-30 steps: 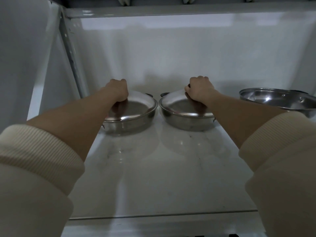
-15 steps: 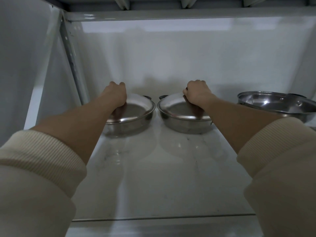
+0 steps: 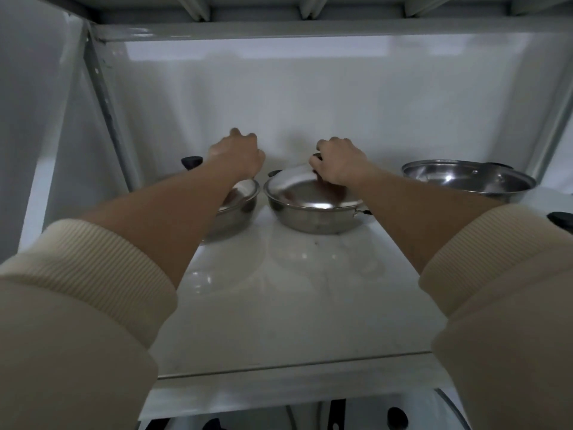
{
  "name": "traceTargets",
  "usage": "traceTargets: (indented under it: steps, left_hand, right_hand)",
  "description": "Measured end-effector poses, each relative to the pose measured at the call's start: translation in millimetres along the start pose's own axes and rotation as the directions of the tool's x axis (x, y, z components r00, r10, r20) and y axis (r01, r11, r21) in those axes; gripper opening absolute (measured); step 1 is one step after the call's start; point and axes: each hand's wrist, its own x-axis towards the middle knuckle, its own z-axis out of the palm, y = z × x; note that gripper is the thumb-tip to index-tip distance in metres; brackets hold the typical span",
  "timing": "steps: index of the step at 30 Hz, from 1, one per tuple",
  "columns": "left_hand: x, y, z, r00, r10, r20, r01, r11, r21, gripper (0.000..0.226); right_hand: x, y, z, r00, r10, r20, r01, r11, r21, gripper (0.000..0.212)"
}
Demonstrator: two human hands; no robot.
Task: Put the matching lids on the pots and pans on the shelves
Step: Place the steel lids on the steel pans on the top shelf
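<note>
Both of your arms reach forward and up onto the glossy white shelf board (image 3: 279,305), forearms bare, cream ribbed sleeve cuffs (image 3: 93,268) pushed back. Your left hand (image 3: 237,155) is curled knuckles-up over the left shallow stainless-steel pan (image 3: 238,206); your forearm hides most of its steel lid (image 3: 245,187), and I cannot tell whether the fingers pinch the knob. Your right hand (image 3: 339,164) is closed, fingers folded down around the dark knob of the round steel lid (image 3: 307,190), which sits tilted on the right shallow stainless-steel pan (image 3: 313,217). The two pans stand just beside each other at the rear. A wider uncovered stainless-steel pan (image 3: 468,181) stands apart at the right.
</note>
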Motion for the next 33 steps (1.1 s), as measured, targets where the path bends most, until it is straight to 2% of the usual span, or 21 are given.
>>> traceTargets:
  steps: [4, 10, 13, 18, 24, 26, 30, 33]
  left_hand:
    - [-9, 50, -4, 0.996, 0.073, 0.047, -0.072, 0.997, -0.028, 0.041]
    - [-35, 161, -20, 0.981, 0.188, 0.04, -0.182, 0.976, -0.119, 0.038]
    - [-53, 225, -19, 0.971, 0.226, 0.078, -0.21, 0.963, -0.171, 0.03]
    - [-75, 313, -6, 0.961, 0.252, 0.113, -0.213, 0.936, -0.279, 0.04]
    - [-79, 351, -2, 0.971, 0.175, 0.162, -0.123, 0.949, -0.289, 0.036]
    - [-77, 352, 2, 0.976, 0.15, 0.155, -0.111, 0.966, -0.231, 0.039]
    - [-66, 343, 20, 0.978, 0.153, 0.138, -0.137, 0.984, -0.117, 0.045]
    - [-58, 347, 31, 0.964, 0.21, 0.166, -0.199, 0.976, -0.084, 0.047]
  right_hand:
    - [-25, 34, -17, 0.999, 0.008, 0.046, -0.009, 1.0, 0.022, 0.044]
    - [-76, 134, -63, 0.996, 0.073, 0.052, -0.075, 0.997, 0.03, 0.042]
    - [-104, 191, -81, 0.993, 0.1, 0.064, -0.101, 0.995, 0.012, 0.038]
    - [-140, 266, -93, 0.989, 0.104, 0.101, -0.106, 0.994, 0.008, 0.035]
    - [-153, 304, -91, 0.975, 0.025, 0.219, -0.029, 1.0, 0.011, 0.027]
    - [-154, 311, -85, 0.963, 0.03, 0.268, -0.033, 0.999, 0.008, 0.031]
    - [-160, 318, -73, 0.952, 0.018, 0.307, 0.002, 0.998, -0.064, 0.032]
    - [-163, 318, -71, 0.949, -0.022, 0.313, 0.037, 0.998, -0.042, 0.03]
